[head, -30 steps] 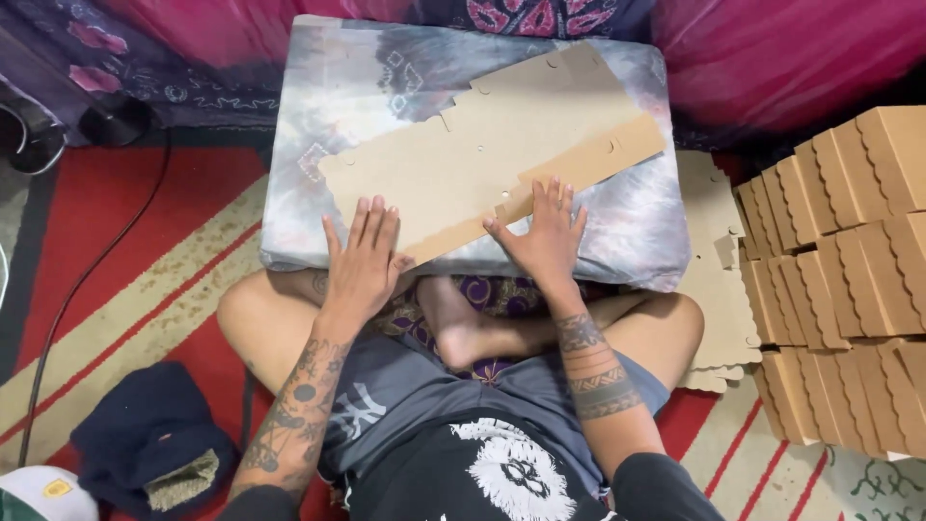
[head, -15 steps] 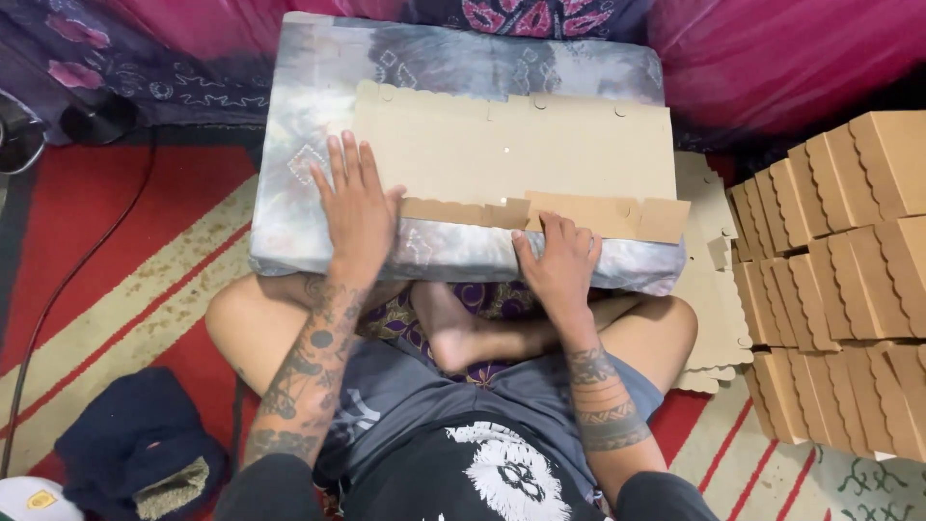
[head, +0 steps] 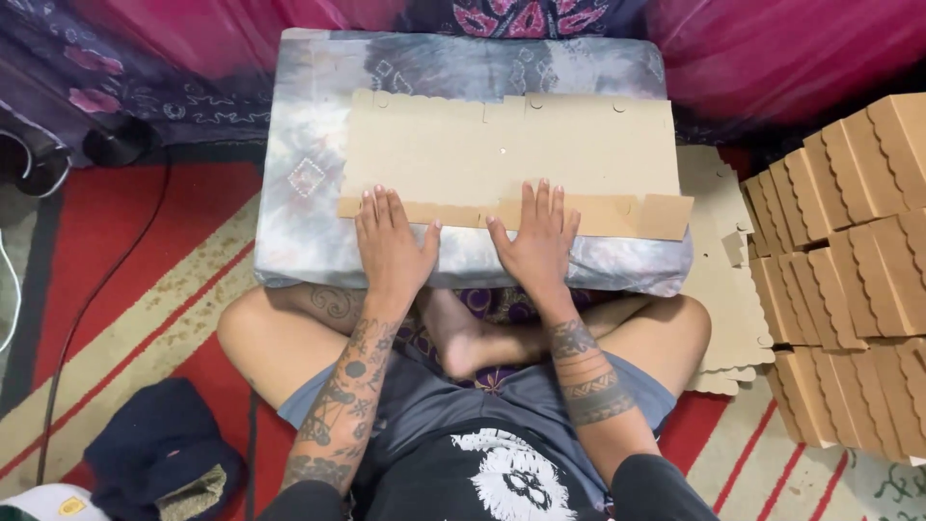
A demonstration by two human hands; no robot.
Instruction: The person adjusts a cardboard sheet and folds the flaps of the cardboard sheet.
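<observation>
Pressing flat, left hand (head: 391, 246) and right hand (head: 535, 241) lie open, palms down on the cardboard's (head: 502, 159) folded flap (head: 617, 214), pinning it against the cushion (head: 309, 183), likely to crease it.

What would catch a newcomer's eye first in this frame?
First, the flat cardboard sheet lying on a grey tie-dye cushion at centre, with the left hand and right hand pressed palm-down on its folded near strip. Next, the stacks of folded cardboard boxes at the right edge, with more flat cut sheets beside them. The red striped rug and a dark cap at lower left frame the seated person.
</observation>
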